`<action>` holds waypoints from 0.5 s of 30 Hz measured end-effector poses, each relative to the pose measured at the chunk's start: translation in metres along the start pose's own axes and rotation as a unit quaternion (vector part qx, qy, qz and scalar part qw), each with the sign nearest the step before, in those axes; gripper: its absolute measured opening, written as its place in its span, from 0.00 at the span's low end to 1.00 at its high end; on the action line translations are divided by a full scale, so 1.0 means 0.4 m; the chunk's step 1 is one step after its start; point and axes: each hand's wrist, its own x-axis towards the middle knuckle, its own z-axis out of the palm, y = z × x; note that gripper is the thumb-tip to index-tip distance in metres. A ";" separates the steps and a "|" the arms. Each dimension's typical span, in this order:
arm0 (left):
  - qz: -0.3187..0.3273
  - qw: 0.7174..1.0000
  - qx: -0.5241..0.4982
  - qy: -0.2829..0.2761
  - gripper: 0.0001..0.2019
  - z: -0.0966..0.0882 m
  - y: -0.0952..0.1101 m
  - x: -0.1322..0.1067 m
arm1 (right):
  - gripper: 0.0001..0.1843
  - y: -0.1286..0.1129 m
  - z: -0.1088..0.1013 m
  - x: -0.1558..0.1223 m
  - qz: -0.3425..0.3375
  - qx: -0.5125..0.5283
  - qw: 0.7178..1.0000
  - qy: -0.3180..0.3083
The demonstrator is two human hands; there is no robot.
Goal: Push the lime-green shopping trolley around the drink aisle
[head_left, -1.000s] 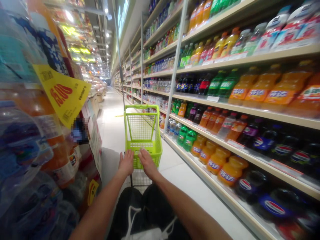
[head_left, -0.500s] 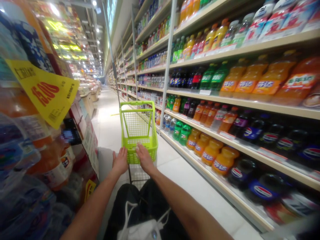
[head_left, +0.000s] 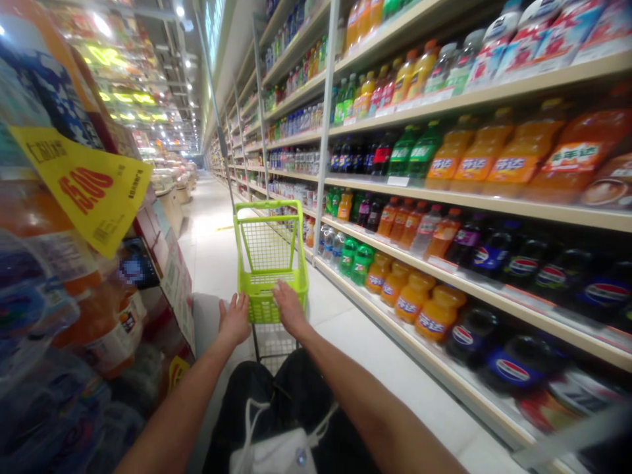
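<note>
A lime-green plastic shopping basket (head_left: 271, 280) sits on a thin-framed cart right in front of me. At its near left corner is my left hand (head_left: 235, 320), fingers stretched out and slightly spread. My right hand (head_left: 291, 309) lies over the near right part of the rim, fingers extended and holding nothing. Whether either hand actually touches the basket, I cannot tell. Through the mesh, no goods show inside. On my lap rests a white device (head_left: 276, 451) with white cables.
Shelves of drink bottles (head_left: 415, 303) run along the right side of the aisle. Close on the left stands a display of large orange bottles with a yellow price sign (head_left: 86, 187). Pale floor tiles (head_left: 210, 230) stretch ahead. A tall thin pole (head_left: 220, 131) rises beside the cart.
My right hand has shifted slightly right, and the gap between my hands is a little wider. The shelves sit slightly further left in view.
</note>
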 end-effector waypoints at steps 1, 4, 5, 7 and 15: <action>0.002 1.000 0.000 -0.001 0.38 -0.002 -0.002 -0.001 | 0.20 -0.027 0.013 0.007 -0.016 0.014 1.000 -0.005; -0.001 1.000 -0.021 0.004 0.36 -0.014 -0.004 -0.004 | 0.27 -0.086 0.032 0.024 -0.045 0.048 0.998 -0.017; -0.003 0.999 -0.033 0.018 0.35 -0.019 0.000 -0.004 | 0.29 -0.096 0.031 0.027 -0.042 0.052 0.998 -0.020; 0.012 0.996 -0.057 0.060 0.34 -0.028 0.017 -0.004 | 0.33 -0.102 0.021 0.028 -0.020 0.049 0.998 -0.029; 0.110 0.981 -0.153 0.047 0.30 -0.024 0.110 0.018 | 0.33 -0.069 -0.032 0.008 0.041 -0.013 0.995 -0.091</action>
